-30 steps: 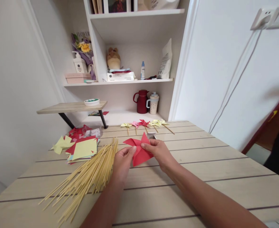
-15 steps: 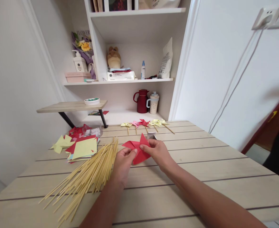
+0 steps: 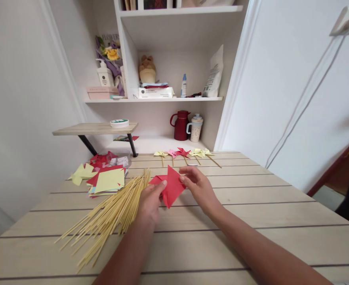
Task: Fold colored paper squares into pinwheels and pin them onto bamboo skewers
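A red folded paper pinwheel (image 3: 171, 185) is held just above the wooden table (image 3: 251, 221), near its middle. My left hand (image 3: 151, 202) pinches its left side between thumb and fingers. My right hand (image 3: 198, 187) sits at the paper's right edge with its fingers spread and only the thumb tip near the paper. To the left of my left hand, a heap of thin bamboo sticks (image 3: 111, 215) fans out towards the near left.
Red and yellow paper squares (image 3: 106, 180) are stacked at the left. Several finished pinwheels on sticks (image 3: 184, 153) lie along the table's far edge. Behind them stand a red jug (image 3: 180, 126) and a cup (image 3: 195, 128) below shelves.
My right hand has let go of the red paper and opened; the left hand still holds it, shifted slightly left. The camera has tilted a little.
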A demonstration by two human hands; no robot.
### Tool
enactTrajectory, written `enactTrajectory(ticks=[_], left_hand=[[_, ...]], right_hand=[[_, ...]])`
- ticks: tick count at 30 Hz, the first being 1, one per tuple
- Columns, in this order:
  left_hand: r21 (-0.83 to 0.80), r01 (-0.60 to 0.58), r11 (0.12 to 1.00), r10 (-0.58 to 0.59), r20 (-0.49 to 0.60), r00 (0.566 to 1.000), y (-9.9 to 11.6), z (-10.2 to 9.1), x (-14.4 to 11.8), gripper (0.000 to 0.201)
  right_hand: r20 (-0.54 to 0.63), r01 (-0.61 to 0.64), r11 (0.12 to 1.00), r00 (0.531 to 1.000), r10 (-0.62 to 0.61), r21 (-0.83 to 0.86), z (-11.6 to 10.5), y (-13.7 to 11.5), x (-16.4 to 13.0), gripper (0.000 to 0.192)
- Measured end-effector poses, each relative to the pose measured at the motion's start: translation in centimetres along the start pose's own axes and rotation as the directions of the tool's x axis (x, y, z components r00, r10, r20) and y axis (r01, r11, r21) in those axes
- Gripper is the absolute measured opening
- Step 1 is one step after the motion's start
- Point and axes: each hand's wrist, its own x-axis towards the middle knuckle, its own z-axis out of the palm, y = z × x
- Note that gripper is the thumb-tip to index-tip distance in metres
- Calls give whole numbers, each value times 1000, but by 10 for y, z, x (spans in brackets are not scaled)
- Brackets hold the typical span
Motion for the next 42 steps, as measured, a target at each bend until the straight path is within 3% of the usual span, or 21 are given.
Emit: enactTrajectory(ticks=[2,5,8,11,15,23,28,34,42], left_hand=[[-87,20,996,-26,-68,997,5,-2,1,13],[-191,-23,981,-2,-127,992,12,-5,3,6],[-250,-57,967,21,-145,989,16,-6,3,4],[-274,-55,960,25,-110,994,15,-7,2,8],[-278,-42,960,38,-22,999,11,-7,2,20],[-208,-56,976,73,76,994,8,-5,-3,34],[-133,-110,985,122,85,989,8,-2,-7,32],[-102,-137,985,143,59,988,9,1,-9,31],[-19,-180,983,181,49,982,7,4,-12,28]], right_hand=[[-24,145,982,989,-149,-120,-3,-2,-1,31],[72,367,880,929,-363,-302,-2,-6,-5,34],[193,498,782,867,-460,-375,6,-7,-13,36],[242,547,705,835,-494,-450,15,-2,-19,35],[262,555,664,829,-495,-502,20,6,-21,27],[173,556,736,828,-534,-387,18,5,-18,11],[93,477,834,877,-471,-279,19,3,-17,7],[15,304,933,952,-307,-193,19,-2,-15,10],[-15,202,971,979,-206,-130,16,-8,-14,17]])
